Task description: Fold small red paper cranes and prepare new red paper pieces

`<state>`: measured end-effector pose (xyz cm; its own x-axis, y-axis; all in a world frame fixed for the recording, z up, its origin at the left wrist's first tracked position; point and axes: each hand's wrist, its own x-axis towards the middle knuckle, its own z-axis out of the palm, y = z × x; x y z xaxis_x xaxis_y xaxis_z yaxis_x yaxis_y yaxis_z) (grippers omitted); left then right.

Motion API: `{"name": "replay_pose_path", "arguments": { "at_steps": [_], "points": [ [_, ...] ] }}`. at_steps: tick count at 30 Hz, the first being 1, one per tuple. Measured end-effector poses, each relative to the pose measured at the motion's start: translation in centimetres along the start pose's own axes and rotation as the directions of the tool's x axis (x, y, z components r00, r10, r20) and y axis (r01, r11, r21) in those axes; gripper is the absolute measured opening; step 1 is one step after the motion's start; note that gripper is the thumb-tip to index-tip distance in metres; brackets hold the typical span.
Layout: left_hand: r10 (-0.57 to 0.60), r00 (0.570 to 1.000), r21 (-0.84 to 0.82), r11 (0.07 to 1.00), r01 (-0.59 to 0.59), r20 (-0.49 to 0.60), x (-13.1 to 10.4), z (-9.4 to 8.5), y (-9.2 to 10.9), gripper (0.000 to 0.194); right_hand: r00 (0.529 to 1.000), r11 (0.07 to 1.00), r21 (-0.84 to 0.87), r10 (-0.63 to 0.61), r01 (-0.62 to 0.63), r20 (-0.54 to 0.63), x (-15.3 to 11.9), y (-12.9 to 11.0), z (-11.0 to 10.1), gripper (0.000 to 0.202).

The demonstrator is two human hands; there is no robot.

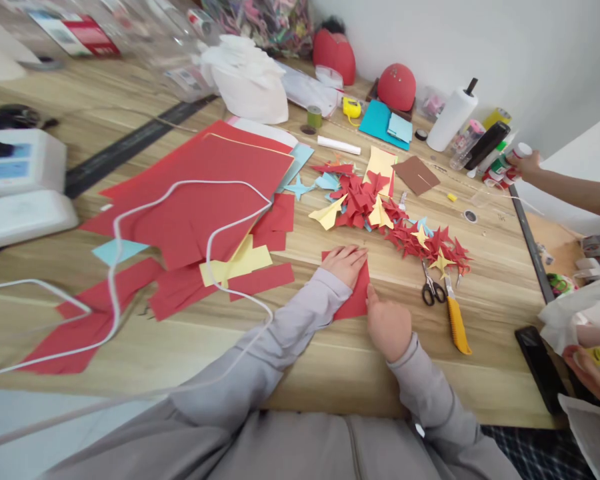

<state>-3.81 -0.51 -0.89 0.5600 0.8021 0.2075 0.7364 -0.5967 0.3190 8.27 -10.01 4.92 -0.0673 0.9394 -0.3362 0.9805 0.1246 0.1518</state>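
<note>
A red paper piece lies on the wooden table in front of me. My left hand rests flat on its upper part, fingers stretched out. At the paper's right edge is my right hand, its index finger extended onto the edge and the other fingers curled in; nothing shows in it. Beyond my hands spreads a pile of folded red stars with some yellow and blue ones. Black-handled scissors and a yellow cutter knife lie to the right of my right hand.
Large red sheets and cut strips cover the left, with a white cable across them. At the right, another person's hand touches bottles; a second hand is near a white bag. A black phone lies at the edge.
</note>
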Motion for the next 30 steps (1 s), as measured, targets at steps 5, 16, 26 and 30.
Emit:
{"name": "replay_pose_path", "arguments": {
  "at_steps": [5,16,26,30],
  "points": [
    [-0.001,0.999,-0.003,1.0,0.001,-0.052,0.0,0.2,-0.1,0.037,0.999,1.0,0.004,0.007,-0.007,-0.052,2.0,0.0,-0.8,0.044],
    [-0.053,0.988,-0.009,0.999,0.052,-0.145,-0.2,0.3,0.1,0.027,0.994,1.0,0.002,0.001,-0.001,-0.105,5.8,0.2,-2.6,0.04],
    [-0.027,0.989,0.009,1.0,0.029,-0.144,-0.2,0.1,0.1,0.027,0.997,1.0,0.005,0.009,-0.009,-0.083,6.4,0.5,-1.9,0.047],
    [-0.037,0.992,-0.007,0.999,0.036,-0.12,-0.2,-0.4,0.3,0.023,0.996,0.999,-0.002,-0.04,0.04,-0.075,3.3,0.9,-0.5,0.051]
  ]
}}
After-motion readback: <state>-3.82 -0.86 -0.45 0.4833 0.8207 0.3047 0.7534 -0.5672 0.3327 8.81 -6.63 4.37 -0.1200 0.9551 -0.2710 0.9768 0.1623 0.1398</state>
